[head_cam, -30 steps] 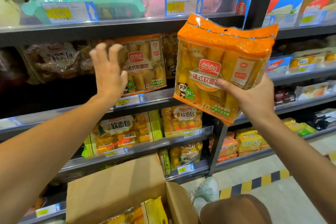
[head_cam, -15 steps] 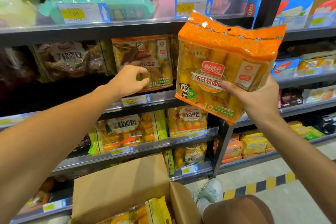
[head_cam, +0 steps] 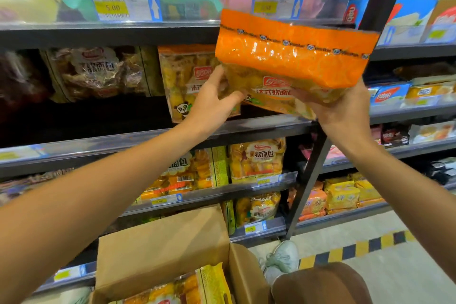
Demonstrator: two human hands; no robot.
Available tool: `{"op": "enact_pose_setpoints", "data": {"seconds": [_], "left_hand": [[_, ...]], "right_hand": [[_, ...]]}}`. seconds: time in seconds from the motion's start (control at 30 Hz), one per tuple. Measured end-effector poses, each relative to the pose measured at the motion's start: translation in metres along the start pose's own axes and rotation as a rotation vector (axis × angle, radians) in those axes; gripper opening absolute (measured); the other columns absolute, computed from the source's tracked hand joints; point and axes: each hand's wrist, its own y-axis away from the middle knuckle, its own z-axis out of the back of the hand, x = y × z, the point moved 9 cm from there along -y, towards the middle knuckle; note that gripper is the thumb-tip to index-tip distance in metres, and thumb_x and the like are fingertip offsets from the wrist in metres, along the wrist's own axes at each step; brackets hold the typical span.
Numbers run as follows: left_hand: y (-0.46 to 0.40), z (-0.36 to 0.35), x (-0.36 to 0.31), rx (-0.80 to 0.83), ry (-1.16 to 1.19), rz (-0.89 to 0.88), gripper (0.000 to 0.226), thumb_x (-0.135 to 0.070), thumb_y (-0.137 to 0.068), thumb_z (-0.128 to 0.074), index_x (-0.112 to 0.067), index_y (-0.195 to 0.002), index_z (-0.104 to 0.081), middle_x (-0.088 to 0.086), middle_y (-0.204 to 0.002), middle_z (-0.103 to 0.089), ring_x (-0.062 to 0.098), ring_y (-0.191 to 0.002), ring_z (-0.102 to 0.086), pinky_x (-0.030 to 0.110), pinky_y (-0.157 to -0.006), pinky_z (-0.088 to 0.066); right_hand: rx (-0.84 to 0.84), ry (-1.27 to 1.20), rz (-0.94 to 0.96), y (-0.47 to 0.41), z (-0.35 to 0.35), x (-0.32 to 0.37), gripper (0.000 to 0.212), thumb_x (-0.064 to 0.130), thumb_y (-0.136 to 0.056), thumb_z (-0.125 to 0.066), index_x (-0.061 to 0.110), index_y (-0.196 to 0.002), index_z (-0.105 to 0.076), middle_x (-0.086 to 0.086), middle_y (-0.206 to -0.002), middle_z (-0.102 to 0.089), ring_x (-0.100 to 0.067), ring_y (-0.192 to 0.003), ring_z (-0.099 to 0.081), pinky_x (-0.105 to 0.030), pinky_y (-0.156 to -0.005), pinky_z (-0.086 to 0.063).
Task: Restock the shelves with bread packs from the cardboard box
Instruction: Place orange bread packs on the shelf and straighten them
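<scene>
Together our left hand [head_cam: 212,103] and right hand [head_cam: 345,111] grip the orange bread pack [head_cam: 293,57] at the shelf's [head_cam: 148,138] front edge, above the cardboard box [head_cam: 160,249].

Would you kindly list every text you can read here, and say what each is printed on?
"5.00": yellow price tag on the top shelf rail.
"法式软面包", partly covered: orange bread pack held up.
"软面包": bread pack on the lower shelf.
Other price tags, the teal pack's lettering and the blue boxes: too blurred to read.
</scene>
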Motion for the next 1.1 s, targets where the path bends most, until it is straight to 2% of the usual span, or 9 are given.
{"op": "enact_pose_setpoints", "data": {"seconds": [0.13,0.23,0.4,0.53,0.6,0.73,0.9,1.03,1.1], "left_hand": [[0.000,-0.003,0.014,-0.041,0.015,0.058,0.051,-0.022,-0.095,-0.062,-0.027,-0.143,-0.045,-0.003,-0.138,-0.042,0.010,-0.128,-0.047,0.023,-0.105,-0.041],[-0.001,-0.010,0.018,-0.064,0.072,0.064,0.046,-0.029,-0.095,-0.058,-0.029,-0.140,-0.048,-0.002,-0.135,-0.041,0.010,-0.127,-0.048,0.024,-0.106,-0.042],[-0.003,-0.029,0.029,-0.034,0.139,0.124,0.057,-0.041,-0.088,-0.049,-0.026,-0.143,-0.050,-0.002,-0.140,-0.045,0.008,-0.130,-0.044,0.032,-0.111,-0.037],[-0.008,-0.035,0.043,-0.011,0.179,0.230,0.063,-0.058,-0.090,-0.047,-0.031,-0.147,-0.042,-0.012,-0.144,-0.048,0.008,-0.135,-0.042,0.042,-0.117,-0.034],[-0.011,-0.040,0.046,0.027,0.174,0.270,0.058,-0.057,-0.101,-0.038,-0.028,-0.151,-0.034,-0.020,-0.139,-0.046,0.005,-0.130,-0.041,0.042,-0.116,-0.037],[-0.020,-0.054,0.053,0.105,0.144,0.324,0.065,-0.059,-0.102,-0.029,-0.024,-0.156,-0.018,-0.002,-0.160,-0.031,0.012,-0.126,-0.042,0.043,-0.116,-0.037],[-0.031,-0.061,0.062,0.145,0.031,0.343,0.071,-0.068,-0.098,-0.025,-0.027,-0.155,-0.017,-0.008,-0.162,-0.023,0.016,-0.145,-0.029,0.048,-0.120,-0.028],[-0.031,-0.047,0.071,0.169,-0.171,0.311,0.064,-0.064,-0.101,-0.020,-0.030,-0.155,-0.026,-0.004,-0.161,-0.027,0.017,-0.147,-0.030,0.043,-0.119,-0.025],[-0.027,-0.032,0.067,0.126,-0.398,0.229,0.059,-0.061,-0.101,-0.025,-0.029,-0.150,-0.037,0.002,-0.149,-0.036,0.019,-0.139,-0.036,0.039,-0.113,-0.030]], "right_hand": [[0.015,0.123,-0.085,-0.012,-0.005,-0.019,0.088,0.061,-0.065,-0.087,0.026,-0.136,-0.049,0.009,-0.129,-0.061,-0.004,-0.115,-0.060,-0.014,-0.085,-0.052],[-0.115,0.015,-0.159,-0.011,-0.002,-0.040,0.076,0.040,-0.071,-0.090,0.025,-0.133,-0.048,0.013,-0.123,-0.062,-0.003,-0.111,-0.060,-0.016,-0.092,-0.051],[-0.187,-0.058,-0.194,-0.012,-0.013,-0.057,0.065,0.018,-0.081,-0.083,0.008,-0.136,-0.049,-0.010,-0.129,-0.063,-0.004,-0.103,-0.062,-0.035,-0.103,-0.049],[-0.121,-0.001,-0.205,-0.022,-0.028,-0.070,0.078,0.025,-0.087,-0.078,0.016,-0.148,-0.031,0.008,-0.134,-0.053,-0.001,-0.115,-0.052,-0.005,-0.096,-0.039],[-0.095,0.030,-0.238,-0.028,-0.034,-0.080,0.084,0.029,-0.089,-0.075,0.020,-0.154,-0.022,0.006,-0.146,-0.046,-0.005,-0.128,-0.047,-0.014,-0.105,-0.038],[-0.126,0.079,-0.327,-0.036,-0.041,-0.098,0.105,0.043,-0.087,-0.074,0.012,-0.159,-0.004,-0.006,-0.163,-0.019,-0.021,-0.149,-0.025,-0.039,-0.123,-0.024],[-0.030,0.157,-0.223,-0.030,-0.060,-0.085,0.106,0.039,-0.095,-0.065,0.012,-0.158,0.016,-0.011,-0.165,0.022,-0.012,-0.150,0.012,0.000,-0.106,0.007],[0.066,0.344,0.001,-0.014,-0.080,-0.070,0.079,0.045,-0.102,-0.050,0.030,-0.160,0.002,-0.013,-0.162,0.028,-0.029,-0.151,0.024,-0.048,-0.123,0.004],[0.124,0.506,0.079,-0.013,-0.090,-0.075,0.065,0.049,-0.103,-0.045,0.032,-0.159,-0.016,-0.014,-0.163,0.025,-0.035,-0.149,0.026,-0.055,-0.122,0.003]]}}
